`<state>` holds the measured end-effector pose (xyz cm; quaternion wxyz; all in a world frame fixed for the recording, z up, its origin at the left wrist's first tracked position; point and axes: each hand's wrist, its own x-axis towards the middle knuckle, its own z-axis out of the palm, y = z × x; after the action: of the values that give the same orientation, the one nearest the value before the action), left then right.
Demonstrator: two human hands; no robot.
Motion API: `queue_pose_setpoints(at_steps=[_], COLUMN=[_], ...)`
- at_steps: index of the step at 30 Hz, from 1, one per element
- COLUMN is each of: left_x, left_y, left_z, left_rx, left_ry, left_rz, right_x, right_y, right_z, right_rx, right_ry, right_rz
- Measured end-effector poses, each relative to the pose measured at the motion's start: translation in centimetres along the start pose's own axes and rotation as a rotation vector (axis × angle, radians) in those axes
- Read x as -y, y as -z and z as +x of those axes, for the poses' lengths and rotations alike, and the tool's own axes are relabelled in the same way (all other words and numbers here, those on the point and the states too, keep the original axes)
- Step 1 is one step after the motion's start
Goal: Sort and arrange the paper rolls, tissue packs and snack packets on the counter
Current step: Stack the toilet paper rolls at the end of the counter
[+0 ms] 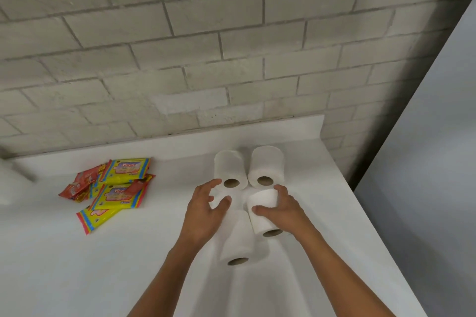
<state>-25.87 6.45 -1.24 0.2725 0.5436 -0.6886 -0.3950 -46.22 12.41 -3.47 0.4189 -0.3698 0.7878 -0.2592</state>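
Several white paper rolls lie on their sides on the white counter (77, 265). Two rest side by side at the back, one on the left (229, 170) and one on the right (266, 166). My right hand (283, 211) grips a third roll (262, 211) in front of them. My left hand (206, 213) curls around the far end of a fourth roll (238, 239) that points toward me. To the left lies a heap of yellow tissue packs (118, 195) mixed with red snack packets (79, 185).
A grey block wall (180, 46) rises behind the counter's low back lip. The counter's right edge (373, 226) drops off beside a pale grey panel (425, 162). A blurred white shape (10, 183) sits at the far left.
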Motion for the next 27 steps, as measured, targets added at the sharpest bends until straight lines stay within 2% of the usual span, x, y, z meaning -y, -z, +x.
queue_pose_setpoints(at_steps=[4,9,13,19,22,27], left_x=[-0.9,-3.7,-6.4,-9.7,-10.7,-12.9], left_y=[-0.7,-2.2,-3.3,-5.8,-7.7,-10.2], left_z=[-0.1,0.0,0.5,1.9,3.0,4.6], left_rx=[-0.027,-0.022,0.138,0.447,0.498,0.472], left_ry=[-0.013,-0.088,-0.098,-0.071,-0.071,-0.129], left_rz=[0.005,-0.077,-0.146,-0.197,-0.164,-0.007], right_x=[-0.6,-0.7,-0.7,-2.1,-2.7,-4.0], right_y=[0.9,4.0,6.9,10.0,10.8,11.9], right_z=[0.0,-0.7,-1.6,-1.9,-2.0,-1.1], right_rx=[0.014,0.018,0.049,0.050,0.010,-0.079], right_ry=[0.047,0.189,0.309,0.466,0.510,0.507], right_rz=[0.082,0.305,0.480,0.503,0.470,0.449])
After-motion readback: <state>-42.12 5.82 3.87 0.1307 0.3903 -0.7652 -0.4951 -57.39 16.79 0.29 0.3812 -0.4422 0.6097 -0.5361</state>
